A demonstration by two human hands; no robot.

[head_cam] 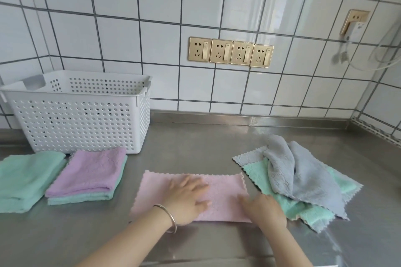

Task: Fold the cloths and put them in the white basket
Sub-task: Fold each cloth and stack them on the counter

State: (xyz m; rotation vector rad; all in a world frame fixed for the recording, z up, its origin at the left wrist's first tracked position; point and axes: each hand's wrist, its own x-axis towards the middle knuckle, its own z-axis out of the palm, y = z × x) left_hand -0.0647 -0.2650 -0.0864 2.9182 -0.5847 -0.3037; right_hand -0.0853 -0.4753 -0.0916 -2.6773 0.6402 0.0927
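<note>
Pink cloth (219, 188) lies folded into a long strip on the steel counter (195, 147), straight in front of the person. The left hand (186, 198) lies flat on the middle of the strip with its fingers (191, 180) stretched out and spread, pressing the fabric down; a silver bangle (168, 217) circles that wrist. The right hand (264, 207) rests at the strip's right end, where the pink cloth meets the pile beside it, its fingers relaxed and pointing left across the fabric, gripping nothing as far as can be seen. Just to the right sits a loose, unfolded pile: a grey cloth (303, 175) crumpled over a green cloth (258, 171) with a zigzag edge. On the left of the counter are the folded ones: a purple cloth (89, 171) stacked on a green one, and beside it a separate folded green stack (26, 178). The white basket (82, 119), its walls full of round holes, stands behind these stacks against the tiled wall (130, 17). Four gold wall sockets (231, 52) sit in a row above the counter.
</note>
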